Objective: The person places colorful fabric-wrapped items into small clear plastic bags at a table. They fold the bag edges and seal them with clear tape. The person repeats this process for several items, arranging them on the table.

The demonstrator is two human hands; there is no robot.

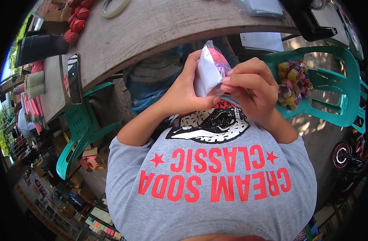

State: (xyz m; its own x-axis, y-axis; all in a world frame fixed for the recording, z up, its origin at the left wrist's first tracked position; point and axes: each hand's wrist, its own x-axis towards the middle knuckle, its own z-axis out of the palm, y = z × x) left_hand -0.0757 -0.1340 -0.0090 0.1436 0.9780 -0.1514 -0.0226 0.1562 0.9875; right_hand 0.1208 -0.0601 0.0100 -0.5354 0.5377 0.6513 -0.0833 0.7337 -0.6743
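Lying between both hands, in front of the chest and just short of the table edge, the clear-wrapped packet was gripped from both sides. Its long axis was pointed roughly away from the body, with the transparent upper end turned toward the table and the lower end toward the shirt. The white face was turned to the left and upward, while pink and purple contents were shown through the film on the right. By the left hand the packet was cradled: its fingers were curved around the left side, its thumb was laid along the lower end, and the span between them was opened only as wide as the packet itself. By the right hand only the right edge was met, the thumb and forefinger being brought nearly together there, apparently on the film; whether a loose flap or the packet's body was pinched could not be told. Contact was thus made by both hands, with the bulk of the packet seated nearer the left palm and its right edge set directly at the right fingertips. Beyond the right hand, a cluster of colourful wrapped pieces was placed on a green chair. On the table, well apart from the packet, a tape roll and red rounded objects were seen.
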